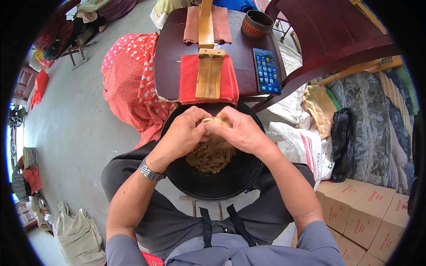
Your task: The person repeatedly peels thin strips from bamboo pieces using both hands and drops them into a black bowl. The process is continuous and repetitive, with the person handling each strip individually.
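Both my hands meet over a round black basin between my knees. My left hand (186, 129) and my right hand (237, 128) pinch a small pale tan piece (216, 121) between thumbs and fingers; my fingers cover much of it, and its kind cannot be told. Below them, brown strip-like peelings or shavings (211, 156) lie in a heap in the black basin (219, 191). Just beyond the basin a wooden block (209, 78) rests on a folded red towel (186, 79) at the edge of a dark wooden chair seat (169, 60).
A wooden bar (206, 30) lies over a pink cloth (223, 23) on the seat, near a dark cup (257, 24) and a smartphone (267, 71). Red patterned cloth (124, 86) hangs left. White sacks (296, 139), a black bag (342, 143) and cardboard boxes (366, 212) stand right.
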A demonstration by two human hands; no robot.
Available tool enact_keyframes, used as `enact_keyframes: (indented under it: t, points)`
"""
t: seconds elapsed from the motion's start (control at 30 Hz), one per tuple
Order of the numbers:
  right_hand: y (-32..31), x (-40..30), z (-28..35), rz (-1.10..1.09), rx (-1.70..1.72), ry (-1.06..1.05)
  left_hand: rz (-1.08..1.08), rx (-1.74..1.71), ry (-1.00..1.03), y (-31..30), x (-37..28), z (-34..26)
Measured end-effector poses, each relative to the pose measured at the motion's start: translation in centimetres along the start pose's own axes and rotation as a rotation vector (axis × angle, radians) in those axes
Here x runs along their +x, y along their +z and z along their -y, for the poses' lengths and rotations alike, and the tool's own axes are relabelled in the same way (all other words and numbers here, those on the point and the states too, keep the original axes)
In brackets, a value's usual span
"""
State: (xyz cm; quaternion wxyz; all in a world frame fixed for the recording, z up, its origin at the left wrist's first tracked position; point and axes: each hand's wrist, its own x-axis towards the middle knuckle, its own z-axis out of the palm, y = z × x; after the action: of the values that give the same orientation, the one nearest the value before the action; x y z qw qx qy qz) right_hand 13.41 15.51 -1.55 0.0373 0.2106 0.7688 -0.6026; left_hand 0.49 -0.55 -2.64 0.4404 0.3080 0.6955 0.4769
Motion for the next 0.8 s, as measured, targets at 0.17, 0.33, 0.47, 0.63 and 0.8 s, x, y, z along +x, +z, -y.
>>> enact_keyframes:
  t: [0.17, 0.33, 0.47, 0.63, 0.8]
  points:
    - [-0.5, 0.1, 1.0, -0.094, -0.018, -0.228, 0.206, -0.861, -0.148, -0.3, -0.2, -0.1]
    - [-1.5, -0.4, 1.3, -0.064, -0.067, -0.337, 0.261, -0.97, -0.003, 0.5, -0.5, -0.2]
    - [-2.0, -0.5, 1.6, -0.104, -0.073, -0.382, 0.251, -0.982, 0.073, 0.4, -1.2, -1.1]
    - [-1.9, -0.9, 1.0, -0.102, -0.009, -0.352, 0.267, -0.929, 0.039, -0.4, -1.1, -0.8]
    - [-1.0, -0.4, 0.3, -0.064, 0.167, -0.195, -0.082, -0.566, -0.001, 0.0, -0.4, -0.6]
